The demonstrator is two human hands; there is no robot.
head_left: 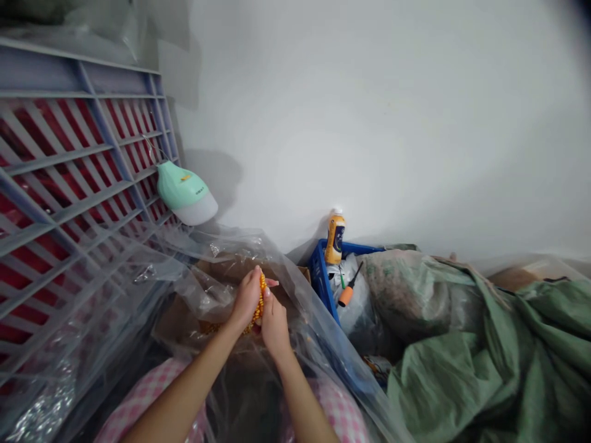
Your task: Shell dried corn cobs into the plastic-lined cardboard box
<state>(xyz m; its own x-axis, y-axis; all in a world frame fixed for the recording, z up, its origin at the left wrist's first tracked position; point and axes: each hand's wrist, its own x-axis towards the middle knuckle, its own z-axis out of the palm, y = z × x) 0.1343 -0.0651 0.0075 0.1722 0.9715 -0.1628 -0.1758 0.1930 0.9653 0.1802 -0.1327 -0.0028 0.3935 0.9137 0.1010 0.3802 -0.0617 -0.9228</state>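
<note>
Both of my hands meet over a cardboard box (pixel 173 326) lined with clear plastic sheeting (pixel 295 277). An ear of corn (pixel 261 298) with yellow-orange kernels stands tilted between them. My left hand (pixel 248 299) is closed round its left side. From the right, my right hand (pixel 276 320) grips the same ear, its thumb lying along the kernels. The fingers partly hide the ear. Below my left wrist, loose kernels (pixel 210 327) lie in the box.
A purple-grey slatted crate (pixel 87 157) rises on the left, with a mint-green lamp (pixel 184 191) hanging from it. At right stands a blue basket (pixel 318 271), with an orange bottle (pixel 335 237) and an orange-handled screwdriver (pixel 346 295). Green sacks (pixel 452 375) lie beyond it.
</note>
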